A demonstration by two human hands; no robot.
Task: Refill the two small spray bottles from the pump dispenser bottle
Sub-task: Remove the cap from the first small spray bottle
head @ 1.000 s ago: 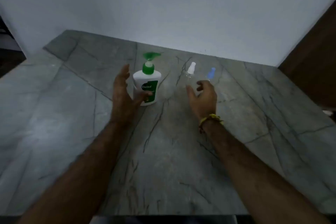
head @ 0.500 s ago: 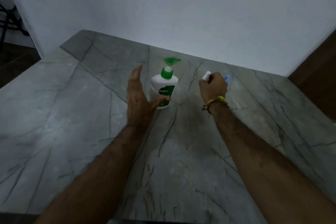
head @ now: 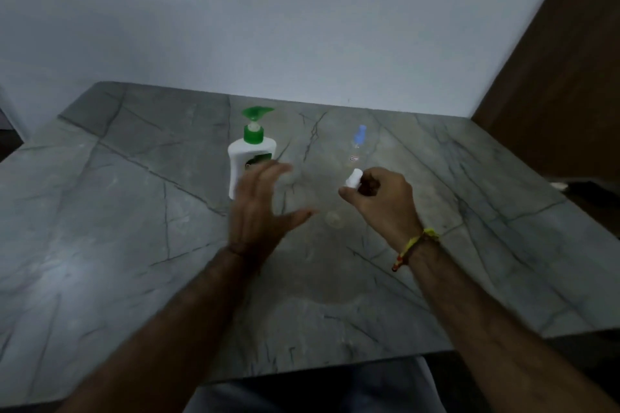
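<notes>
Right hand [head: 382,198] grips the white-capped spray bottle [head: 354,178], tilted cap-up toward the spread, empty left hand [head: 258,208]; pump dispenser bottle [head: 250,157] stands just behind that left hand.

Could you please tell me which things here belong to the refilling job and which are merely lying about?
Part of the job:
- pump dispenser bottle, upright
- white-capped spray bottle, held in the right hand
- blue-capped spray bottle, standing behind it
- left hand, open, holding nothing

Not part of it:
- stone table
- thread wristband
</notes>
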